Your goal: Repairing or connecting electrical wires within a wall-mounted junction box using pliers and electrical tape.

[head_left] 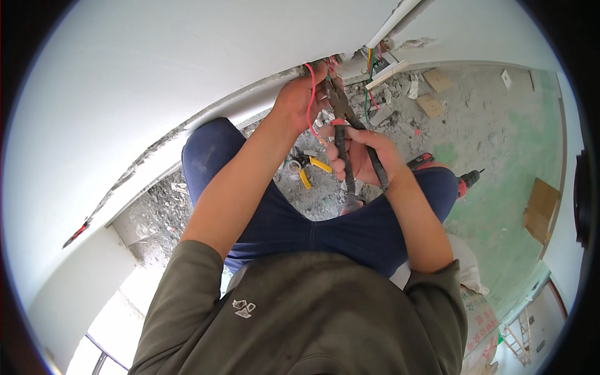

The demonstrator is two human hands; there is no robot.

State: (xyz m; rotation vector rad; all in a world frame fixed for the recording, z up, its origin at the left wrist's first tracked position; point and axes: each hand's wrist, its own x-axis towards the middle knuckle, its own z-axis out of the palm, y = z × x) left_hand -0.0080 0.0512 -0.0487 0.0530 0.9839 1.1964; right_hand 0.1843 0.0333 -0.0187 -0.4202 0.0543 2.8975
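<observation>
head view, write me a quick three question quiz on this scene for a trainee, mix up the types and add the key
1. Open question: which hand is wrapped round the handles of the dark combination pliers?

2. True or false: the yellow-handled pliers lie on the dusty floor, not in either hand.

3. Fill in the blank: the insulated wire looping down across the left hand is ____ in colour.

Key:
1. The right hand.
2. True.
3. Red.
</observation>
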